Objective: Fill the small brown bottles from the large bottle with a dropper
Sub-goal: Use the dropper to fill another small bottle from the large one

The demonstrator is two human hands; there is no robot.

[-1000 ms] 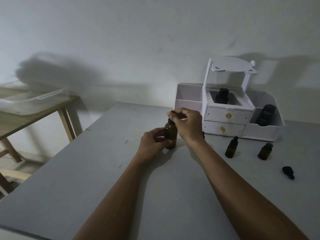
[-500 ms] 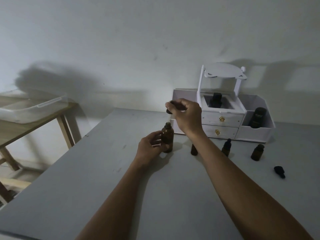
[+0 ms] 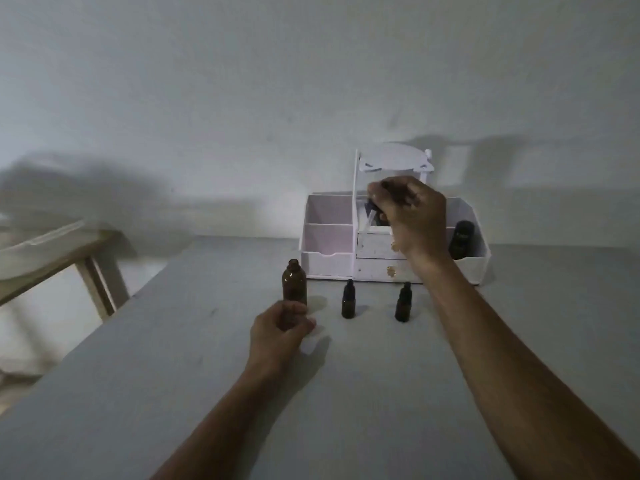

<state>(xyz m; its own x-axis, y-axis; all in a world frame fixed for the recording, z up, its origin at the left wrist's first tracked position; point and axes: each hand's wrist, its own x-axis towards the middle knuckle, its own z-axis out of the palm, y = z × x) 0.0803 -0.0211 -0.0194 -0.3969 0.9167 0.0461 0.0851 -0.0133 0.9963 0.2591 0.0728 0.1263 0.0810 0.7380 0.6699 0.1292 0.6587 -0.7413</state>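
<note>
The large brown bottle (image 3: 294, 280) stands uncapped on the grey table (image 3: 173, 375), left of centre. My left hand (image 3: 280, 329) is wrapped around its base. Well above the table, my right hand (image 3: 410, 211) is raised in front of the white organizer (image 3: 329, 237), pinching a dropper (image 3: 373, 213) by its dark cap, with the pale tube slanting down to the left. Two small brown bottles (image 3: 348, 299) (image 3: 403, 303) with dark caps stand side by side, right of the large bottle and below my right wrist.
The organizer has two small drawers and a top handle, and stands against the wall. A dark bottle (image 3: 462, 239) sits in its right compartment. At the left, a wooden side table (image 3: 86, 254) carries a clear plastic tub (image 3: 31, 247).
My right hand has lifted the dropper out of the large bottle and carried it up and to the right, in front of the organizer. My left hand stays on the large bottle.
</note>
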